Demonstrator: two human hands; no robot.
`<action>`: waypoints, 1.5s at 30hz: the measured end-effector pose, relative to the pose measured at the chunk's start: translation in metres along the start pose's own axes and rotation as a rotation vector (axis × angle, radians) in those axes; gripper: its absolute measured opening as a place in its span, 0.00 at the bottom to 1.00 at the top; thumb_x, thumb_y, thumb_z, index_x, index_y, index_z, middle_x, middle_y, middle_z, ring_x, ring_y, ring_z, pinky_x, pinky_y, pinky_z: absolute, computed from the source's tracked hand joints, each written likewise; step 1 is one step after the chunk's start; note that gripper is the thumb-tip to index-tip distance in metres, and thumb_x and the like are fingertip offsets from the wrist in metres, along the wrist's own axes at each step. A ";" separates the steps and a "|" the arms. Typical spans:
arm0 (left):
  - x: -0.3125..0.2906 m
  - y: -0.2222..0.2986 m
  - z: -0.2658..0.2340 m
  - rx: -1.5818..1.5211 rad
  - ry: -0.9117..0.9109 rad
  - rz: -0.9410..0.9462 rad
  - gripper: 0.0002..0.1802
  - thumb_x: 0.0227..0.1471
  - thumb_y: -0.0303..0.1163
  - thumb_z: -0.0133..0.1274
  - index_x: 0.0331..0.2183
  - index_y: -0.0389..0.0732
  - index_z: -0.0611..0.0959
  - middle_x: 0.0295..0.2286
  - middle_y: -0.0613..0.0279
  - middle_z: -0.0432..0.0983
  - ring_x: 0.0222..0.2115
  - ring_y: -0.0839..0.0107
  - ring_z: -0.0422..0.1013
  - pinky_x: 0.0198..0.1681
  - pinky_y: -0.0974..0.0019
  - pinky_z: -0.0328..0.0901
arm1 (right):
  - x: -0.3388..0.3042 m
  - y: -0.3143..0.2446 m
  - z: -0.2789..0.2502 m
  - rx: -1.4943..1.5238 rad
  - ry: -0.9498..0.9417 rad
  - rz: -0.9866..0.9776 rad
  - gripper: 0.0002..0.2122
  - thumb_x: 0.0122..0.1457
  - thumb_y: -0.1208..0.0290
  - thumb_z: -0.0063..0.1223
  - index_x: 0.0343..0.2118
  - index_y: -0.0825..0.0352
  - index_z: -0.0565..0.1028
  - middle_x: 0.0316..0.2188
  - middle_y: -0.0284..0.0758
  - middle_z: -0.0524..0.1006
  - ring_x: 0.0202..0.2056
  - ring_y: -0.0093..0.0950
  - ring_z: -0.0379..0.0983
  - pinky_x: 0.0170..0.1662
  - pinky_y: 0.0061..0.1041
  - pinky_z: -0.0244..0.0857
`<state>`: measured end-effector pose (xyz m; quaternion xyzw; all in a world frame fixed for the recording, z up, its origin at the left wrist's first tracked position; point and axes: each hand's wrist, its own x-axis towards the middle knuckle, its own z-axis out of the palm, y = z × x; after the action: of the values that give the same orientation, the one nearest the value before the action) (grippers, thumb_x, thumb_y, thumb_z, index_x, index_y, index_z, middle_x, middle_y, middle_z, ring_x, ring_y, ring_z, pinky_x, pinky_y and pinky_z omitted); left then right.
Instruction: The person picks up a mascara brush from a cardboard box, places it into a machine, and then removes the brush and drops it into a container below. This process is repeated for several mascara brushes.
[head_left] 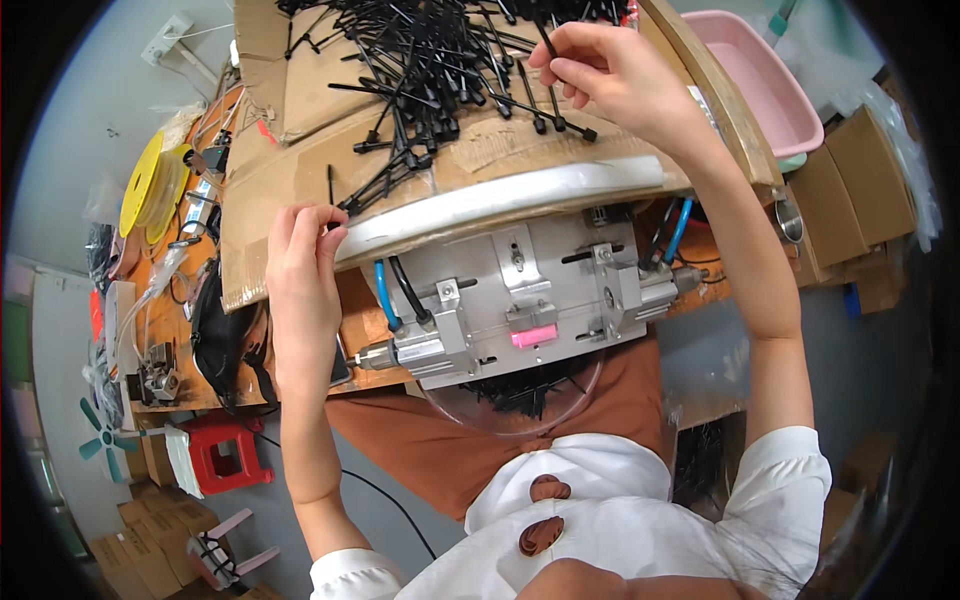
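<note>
- Left hand (303, 262), closed, pinches a black stick (331, 186) at the front edge of the cardboard (262, 215).
- Right hand (622, 85) pinches another stick (544, 30) near its right edge.
- More black sticks (430, 82) lie heaped toward the back.

The head view looks from the person's own head, steeply down and forward over the white shirt (620, 530) and brown trousers (410, 430), across the table's (362, 312) near edge to the cardboard (265, 195), which runs out past the picture's top. It sits close: the shirt fills the lower middle, while the left hand (300, 250) at the cardboard's near edge and the right hand (620, 75) toward its right edge lie farther off. The wide fisheye also takes in floor (705, 355) beyond the table's near edge, within a dark, rounded rim.
</note>
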<state>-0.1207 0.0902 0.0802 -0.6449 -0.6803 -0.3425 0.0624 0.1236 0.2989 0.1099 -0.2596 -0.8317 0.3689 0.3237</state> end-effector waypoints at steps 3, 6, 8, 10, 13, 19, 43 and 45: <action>-0.014 -0.001 0.010 0.142 0.153 0.007 0.06 0.51 0.18 0.50 0.34 0.35 0.77 0.33 0.55 0.72 0.31 0.64 0.71 0.36 0.67 0.65 | -0.018 -0.002 -0.003 0.132 0.031 -0.008 0.10 0.62 0.76 0.45 0.44 0.70 0.73 0.28 0.30 0.74 0.27 0.15 0.67 0.30 0.15 0.64; -0.041 0.031 0.013 0.068 0.261 0.021 0.08 0.49 0.16 0.51 0.34 0.35 0.77 0.34 0.54 0.73 0.30 0.64 0.70 0.35 0.66 0.65 | -0.047 -0.021 -0.009 0.419 0.182 0.061 0.10 0.62 0.73 0.49 0.44 0.71 0.72 0.25 0.33 0.74 0.24 0.19 0.70 0.27 0.16 0.67; -0.077 0.059 0.022 -0.043 0.226 0.104 0.16 0.45 0.12 0.52 0.38 0.33 0.78 0.35 0.54 0.74 0.28 0.63 0.70 0.35 0.66 0.66 | -0.061 -0.011 -0.013 0.457 0.257 0.036 0.09 0.62 0.74 0.49 0.43 0.72 0.73 0.26 0.34 0.75 0.25 0.19 0.70 0.27 0.16 0.66; -0.120 0.083 0.038 -0.101 0.041 0.100 0.39 0.32 0.11 0.61 0.52 0.35 0.72 0.38 0.55 0.73 0.36 0.61 0.68 0.41 0.62 0.62 | -0.080 -0.018 -0.009 0.503 0.313 0.122 0.10 0.61 0.73 0.50 0.42 0.72 0.73 0.27 0.34 0.75 0.27 0.20 0.72 0.28 0.15 0.67; -0.152 0.109 0.072 -0.041 -0.162 0.069 0.38 0.39 0.17 0.59 0.55 0.29 0.67 0.36 0.54 0.70 0.35 0.61 0.66 0.40 0.62 0.63 | -0.104 -0.019 -0.015 0.484 0.304 0.013 0.13 0.63 0.73 0.46 0.48 0.73 0.70 0.29 0.35 0.75 0.29 0.18 0.70 0.30 0.14 0.64; -0.146 0.119 0.104 0.107 -0.241 0.045 0.33 0.44 0.19 0.52 0.54 0.25 0.66 0.33 0.55 0.67 0.34 0.63 0.65 0.39 0.66 0.64 | -0.132 -0.022 -0.019 0.530 0.262 -0.048 0.14 0.64 0.71 0.46 0.48 0.74 0.70 0.33 0.40 0.76 0.32 0.22 0.73 0.27 0.14 0.64; 0.043 -0.024 0.010 -0.074 -0.306 -0.070 0.08 0.52 0.20 0.49 0.37 0.36 0.74 0.30 0.60 0.73 0.29 0.70 0.68 0.35 0.69 0.65 | -0.224 -0.011 0.144 -0.278 0.054 -0.100 0.31 0.44 0.80 0.63 0.55 0.74 0.67 0.14 0.31 0.64 0.16 0.25 0.62 0.18 0.25 0.58; 0.046 -0.020 0.009 -0.018 -0.300 -0.040 0.08 0.50 0.18 0.50 0.35 0.36 0.74 0.28 0.62 0.73 0.27 0.71 0.68 0.34 0.70 0.65 | -0.224 -0.009 0.146 -0.284 0.070 -0.095 0.31 0.44 0.79 0.63 0.55 0.73 0.67 0.14 0.31 0.63 0.16 0.25 0.62 0.18 0.25 0.58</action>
<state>-0.1436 0.1345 0.0900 -0.6757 -0.6917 -0.2495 -0.0525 0.1619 0.0777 -0.0364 -0.2760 -0.8749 0.2228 0.3296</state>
